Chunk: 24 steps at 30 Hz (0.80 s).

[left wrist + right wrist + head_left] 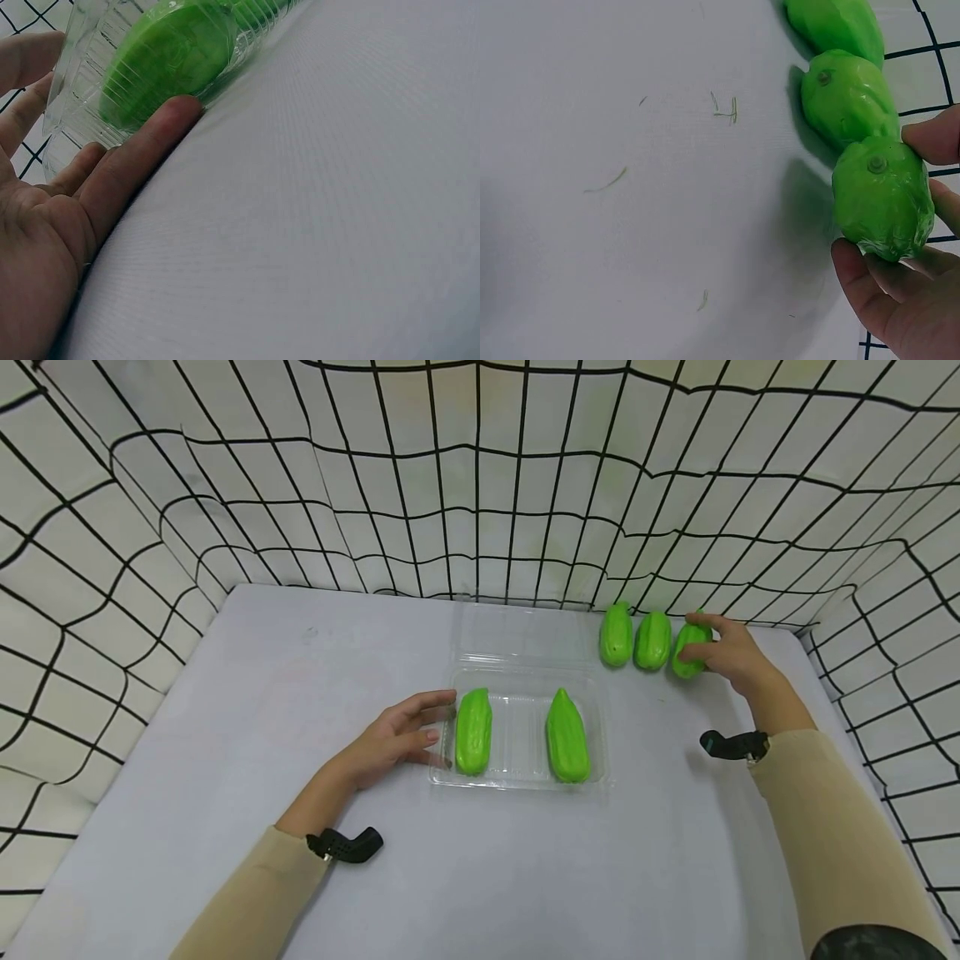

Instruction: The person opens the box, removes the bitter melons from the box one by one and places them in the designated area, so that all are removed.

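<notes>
My right hand (pixel 731 652) pinches the rightmost green papaya-shaped fruit (pixel 881 195) between thumb and fingers, at the far right of the table. Two similar fruits, a middle one (pixel 652 641) and a left one (pixel 617 635), lie beside it in a row. A clear plastic clamshell box (pixel 517 768) lies with its lid folded back toward the mesh. Inside it are a green fruit (pixel 473 732) on the left and another green fruit (pixel 567 737) on the right, with a gap between them. My left hand (pixel 390 735) rests its extended fingers against the box's left side.
Black wire mesh (pixel 510 518) rises behind the table and along both sides, close behind the row of fruits. The white tabletop (pixel 525 868) carries a few faint green marks near the right hand.
</notes>
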Motion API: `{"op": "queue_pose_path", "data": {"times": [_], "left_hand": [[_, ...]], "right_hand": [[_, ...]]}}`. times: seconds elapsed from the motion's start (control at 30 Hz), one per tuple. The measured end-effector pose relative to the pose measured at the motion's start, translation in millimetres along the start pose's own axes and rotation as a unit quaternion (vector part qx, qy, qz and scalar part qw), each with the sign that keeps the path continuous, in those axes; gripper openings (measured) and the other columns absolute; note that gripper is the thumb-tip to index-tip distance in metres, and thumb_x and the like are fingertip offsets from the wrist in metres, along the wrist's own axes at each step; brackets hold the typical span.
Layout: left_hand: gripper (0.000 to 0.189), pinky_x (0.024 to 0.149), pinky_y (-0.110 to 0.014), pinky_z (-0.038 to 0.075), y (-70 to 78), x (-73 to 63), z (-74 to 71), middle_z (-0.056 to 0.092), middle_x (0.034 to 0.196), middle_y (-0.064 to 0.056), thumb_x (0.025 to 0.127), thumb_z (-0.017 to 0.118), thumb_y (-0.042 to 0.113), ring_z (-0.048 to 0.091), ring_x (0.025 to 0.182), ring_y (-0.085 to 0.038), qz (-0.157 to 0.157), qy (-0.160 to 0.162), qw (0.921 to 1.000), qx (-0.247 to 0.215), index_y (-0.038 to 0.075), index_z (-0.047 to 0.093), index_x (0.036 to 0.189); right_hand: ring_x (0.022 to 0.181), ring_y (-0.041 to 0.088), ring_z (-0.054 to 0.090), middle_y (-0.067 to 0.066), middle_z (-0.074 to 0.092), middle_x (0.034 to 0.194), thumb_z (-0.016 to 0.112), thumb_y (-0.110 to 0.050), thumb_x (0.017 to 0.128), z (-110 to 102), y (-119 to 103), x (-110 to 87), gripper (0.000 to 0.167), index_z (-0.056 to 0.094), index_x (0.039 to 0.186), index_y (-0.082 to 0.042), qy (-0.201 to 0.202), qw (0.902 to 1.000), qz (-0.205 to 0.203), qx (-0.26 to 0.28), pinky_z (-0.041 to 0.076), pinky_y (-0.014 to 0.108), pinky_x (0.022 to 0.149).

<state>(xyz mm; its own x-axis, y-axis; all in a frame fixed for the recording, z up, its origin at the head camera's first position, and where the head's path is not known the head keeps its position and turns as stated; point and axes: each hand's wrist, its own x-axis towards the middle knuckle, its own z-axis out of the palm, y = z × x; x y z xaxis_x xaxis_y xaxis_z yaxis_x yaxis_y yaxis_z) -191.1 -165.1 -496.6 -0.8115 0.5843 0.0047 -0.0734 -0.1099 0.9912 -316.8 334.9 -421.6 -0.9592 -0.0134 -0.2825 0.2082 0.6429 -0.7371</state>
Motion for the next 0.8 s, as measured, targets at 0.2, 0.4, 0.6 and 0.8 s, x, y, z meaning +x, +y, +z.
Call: {"op": "queue_pose_path", "data": {"times": [0.2, 0.4, 0.6, 0.8], "left_hand": [[0.060, 0.086, -0.053, 0.059, 0.5, -0.4, 0.3, 0.030, 0.160, -0.016, 0.099, 0.055, 0.005, 0.028, 0.147, -0.038, 0.001, 0.000, 1.0000, -0.003, 0.003, 0.030, 0.154], [0.061, 0.086, -0.052, 0.059, 0.9, -0.5, 0.1, 0.030, 0.160, -0.017, 0.099, 0.055, 0.006, 0.028, 0.147, -0.038, 0.001, 0.000, 1.0000, 0.000, 0.002, 0.030, 0.154], [0.061, 0.086, -0.051, 0.059, 2.1, -0.5, 0.6, 0.032, 0.159, -0.015, 0.098, 0.055, 0.006, 0.031, 0.146, -0.038, -0.004, 0.002, 1.0000, 0.005, 0.003, 0.031, 0.154], [0.061, 0.085, -0.051, 0.059, 0.9, -0.6, -0.2, 0.032, 0.160, -0.015, 0.098, 0.055, 0.006, 0.030, 0.146, -0.038, -0.003, 0.002, 1.0000, 0.003, 0.004, 0.031, 0.154]], "right_hand": [[0.137, 0.038, 0.034, 0.018, 0.007, 0.166, 0.069, -0.016, 0.092, -0.7, 3.7, 2.4, 0.079, 0.027, 0.158, -0.013, 0.000, 1.0000, 0.001, -0.009, 0.046, 0.049, 0.105], [0.141, 0.039, 0.031, 0.016, 0.007, 0.167, 0.069, -0.011, 0.090, 1.2, 4.7, 5.9, 0.080, 0.028, 0.158, -0.013, 0.002, 1.0000, 0.001, 0.002, 0.044, 0.051, 0.107], [0.150, 0.045, 0.011, 0.014, 0.003, 0.168, 0.070, -0.007, 0.088, 3.8, 5.6, 7.3, 0.082, 0.028, 0.158, -0.014, 0.005, 1.0000, 0.003, 0.007, 0.026, 0.061, 0.118], [0.150, 0.046, 0.007, 0.014, 0.003, 0.167, 0.068, -0.005, 0.087, 5.6, 6.2, 9.4, 0.082, 0.027, 0.158, -0.015, 0.006, 1.0000, -0.002, 0.006, 0.021, 0.064, 0.118]]}}
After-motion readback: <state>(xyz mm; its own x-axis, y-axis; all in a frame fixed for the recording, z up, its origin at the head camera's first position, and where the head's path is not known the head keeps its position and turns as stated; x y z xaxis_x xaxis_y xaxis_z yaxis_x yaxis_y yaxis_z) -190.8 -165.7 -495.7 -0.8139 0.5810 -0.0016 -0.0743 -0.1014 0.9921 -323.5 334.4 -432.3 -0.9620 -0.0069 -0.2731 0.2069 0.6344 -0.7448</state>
